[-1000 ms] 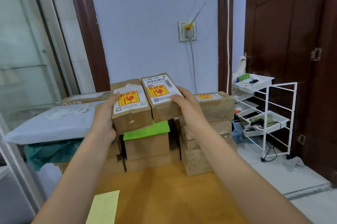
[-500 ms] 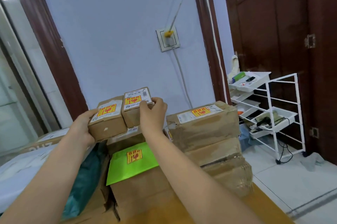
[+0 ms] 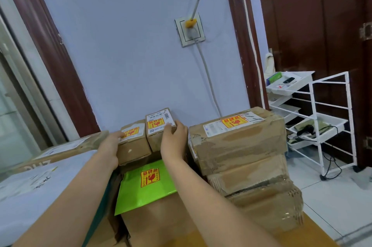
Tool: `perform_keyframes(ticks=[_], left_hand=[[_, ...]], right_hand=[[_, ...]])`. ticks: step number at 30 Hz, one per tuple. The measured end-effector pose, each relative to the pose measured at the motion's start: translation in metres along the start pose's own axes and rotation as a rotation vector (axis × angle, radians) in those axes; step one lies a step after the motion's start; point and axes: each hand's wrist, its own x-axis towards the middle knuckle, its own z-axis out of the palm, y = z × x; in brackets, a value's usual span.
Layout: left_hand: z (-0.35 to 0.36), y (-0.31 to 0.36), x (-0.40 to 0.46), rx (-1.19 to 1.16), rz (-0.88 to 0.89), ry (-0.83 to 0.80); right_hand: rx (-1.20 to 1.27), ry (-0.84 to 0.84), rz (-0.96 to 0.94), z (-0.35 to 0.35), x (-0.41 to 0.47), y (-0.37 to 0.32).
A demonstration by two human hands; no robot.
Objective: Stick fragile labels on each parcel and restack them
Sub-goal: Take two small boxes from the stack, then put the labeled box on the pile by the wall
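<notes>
Step in hand: restacking. Left hand (image 3: 109,147) grasps left small box (image 3: 132,142); right hand (image 3: 174,140) grasps right small box (image 3: 159,130), both labelled, atop rear stack behind green envelope (image 3: 145,186). Next: seat both flat, release w/o tipping.

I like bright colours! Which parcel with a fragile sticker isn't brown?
The flat green parcel, lying low between the person's two arms. The other stickered parcels are all brown cardboard boxes.

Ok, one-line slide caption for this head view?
Left hand and right hand each hold a small fragile-labelled parcel at the back of the stack, above a green labelled envelope.
</notes>
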Motion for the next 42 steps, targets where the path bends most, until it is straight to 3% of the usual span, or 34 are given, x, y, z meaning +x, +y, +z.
perform_keyframes(ticks=[4, 12, 22, 28, 33, 37, 42], left_hand=[[0.006, -0.016, 0.012, 0.040, 0.052, 0.048], [0.013, -0.022, 0.027, 0.289, 0.312, 0.245], [0.019, 0.000, 0.001, 0.845, 0.588, 0.197], [0.022, -0.008, -0.024, 0.925, 0.821, 0.183], [0.016, -0.030, -0.041, 1.051, 0.837, 0.243], [0.010, -0.044, -0.047, 1.214, 0.792, 0.282], [0.008, -0.043, -0.042, 1.283, 0.794, 0.150]], right_hand=[[-0.052, -0.068, 0.087, -0.006, 0.002, 0.011], [-0.159, -0.133, 0.042, -0.006, 0.006, 0.019], [-0.318, -0.254, -0.011, -0.010, -0.001, 0.011], [-0.565, -0.308, -0.170, -0.018, -0.020, 0.003], [-0.959, -0.341, -0.451, -0.032, -0.039, 0.008], [-1.032, -0.378, -0.444, -0.038, -0.041, 0.010], [-1.068, -0.493, -0.380, -0.039, -0.034, 0.011]])
